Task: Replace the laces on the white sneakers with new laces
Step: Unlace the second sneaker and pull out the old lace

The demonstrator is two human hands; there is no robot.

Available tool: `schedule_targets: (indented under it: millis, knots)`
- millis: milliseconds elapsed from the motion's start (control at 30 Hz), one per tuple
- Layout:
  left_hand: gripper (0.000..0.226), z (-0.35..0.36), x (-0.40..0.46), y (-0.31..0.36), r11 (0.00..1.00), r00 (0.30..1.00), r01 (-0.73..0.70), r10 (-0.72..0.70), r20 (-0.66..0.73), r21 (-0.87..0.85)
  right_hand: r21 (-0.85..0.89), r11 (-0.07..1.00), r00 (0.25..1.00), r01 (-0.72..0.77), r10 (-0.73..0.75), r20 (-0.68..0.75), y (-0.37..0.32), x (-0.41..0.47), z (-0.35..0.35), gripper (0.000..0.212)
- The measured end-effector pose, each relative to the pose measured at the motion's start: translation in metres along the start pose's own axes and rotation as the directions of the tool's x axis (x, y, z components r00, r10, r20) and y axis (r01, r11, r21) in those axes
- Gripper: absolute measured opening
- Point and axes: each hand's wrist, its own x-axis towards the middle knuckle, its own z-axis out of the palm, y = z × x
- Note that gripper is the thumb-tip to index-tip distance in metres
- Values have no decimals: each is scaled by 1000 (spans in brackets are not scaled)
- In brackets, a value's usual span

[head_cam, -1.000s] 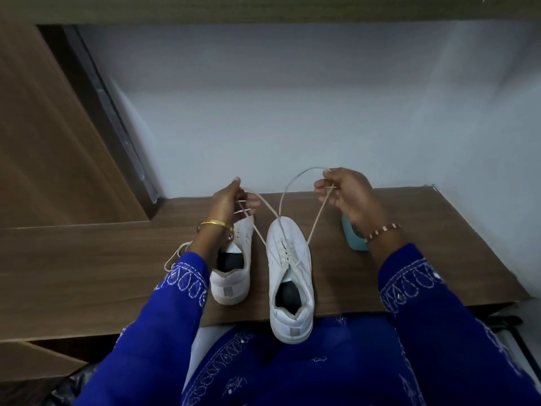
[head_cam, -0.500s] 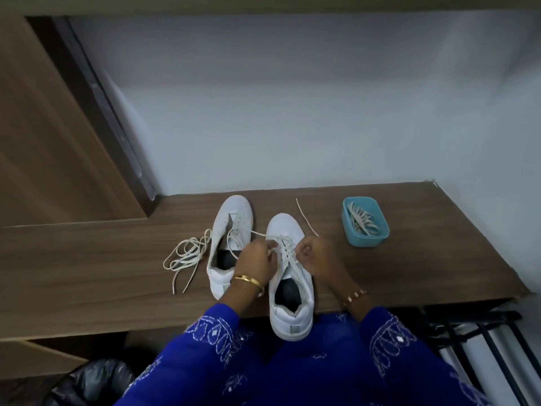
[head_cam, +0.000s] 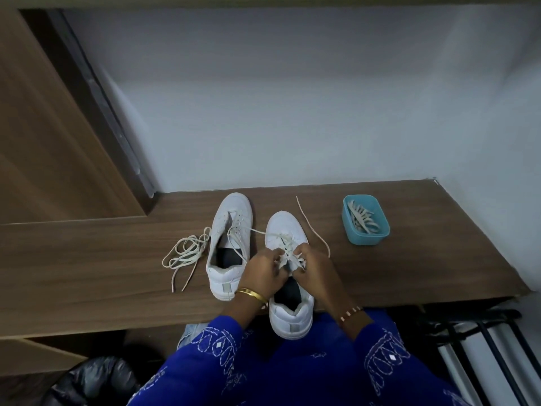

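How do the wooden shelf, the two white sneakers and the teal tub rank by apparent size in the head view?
1. Wooden shelf.
2. Right sneaker and left sneaker: look alike; the right is nearer and partly covered by hands, so unranked.
3. Teal tub.

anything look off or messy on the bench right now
Slightly. The right sneaker hangs its heel over the bench edge, while the left sneaker sits fully on. A loose lace pile lies tangled left of the shoes, and one lace end trails toward the blue tub.
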Motion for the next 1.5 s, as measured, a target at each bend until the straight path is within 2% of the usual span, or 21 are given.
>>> schedule_targets:
  millis: [167,300,433,633,1000,1033,1100,1167,1200,1233,1300,1367,1433,1500]
  knots:
    - [38,-5,-1,-10,1000,1000,-3,3,-23,10,190,977,995,-96,100,-10,10,5,-7,26]
    - [46,-3,-1,-10,997,998,-56,56,0,51,213,973,996,-87,87,9,11,8,-7,31]
    - [45,-7,2,-9,987,993,-115,112,37,112,65,998,998,-6,2,65,8,8,-6,41]
    - [18,-10,10,-4,981,988,-152,151,22,117,-124,985,992,119,-112,56,-3,13,-9,26]
    - [2,-16,13,-7,997,999,-17,20,27,-76,-232,957,970,176,-128,206,-3,32,-14,8]
    - [8,-15,13,-9,995,999,-5,9,32,-104,-179,976,980,127,-95,176,0,32,-11,7]
    - [23,-12,11,-16,984,998,36,-28,49,-175,109,987,989,-122,111,97,7,32,-7,16]
    - [28,-11,7,-18,968,996,78,-68,48,-239,442,819,928,-366,356,109,11,33,-3,25]
    - [29,-11,6,-18,968,996,83,-75,44,-237,513,755,905,-408,407,120,12,33,-1,26]
    - [29,-11,7,-18,972,997,75,-67,47,-220,516,755,906,-404,409,112,13,34,-1,26]
    - [23,-14,9,-13,985,998,37,-27,62,-170,401,865,950,-302,309,49,9,31,-4,25]
    - [4,-17,11,-10,990,997,-30,38,61,-134,216,970,994,-112,107,34,5,28,-12,21]
    - [10,-18,11,-9,993,996,-73,77,45,-88,14,994,989,112,-113,100,4,26,-14,26]
    - [13,-16,12,-9,995,996,-81,83,33,-60,-149,963,969,223,-202,144,2,25,-12,19]
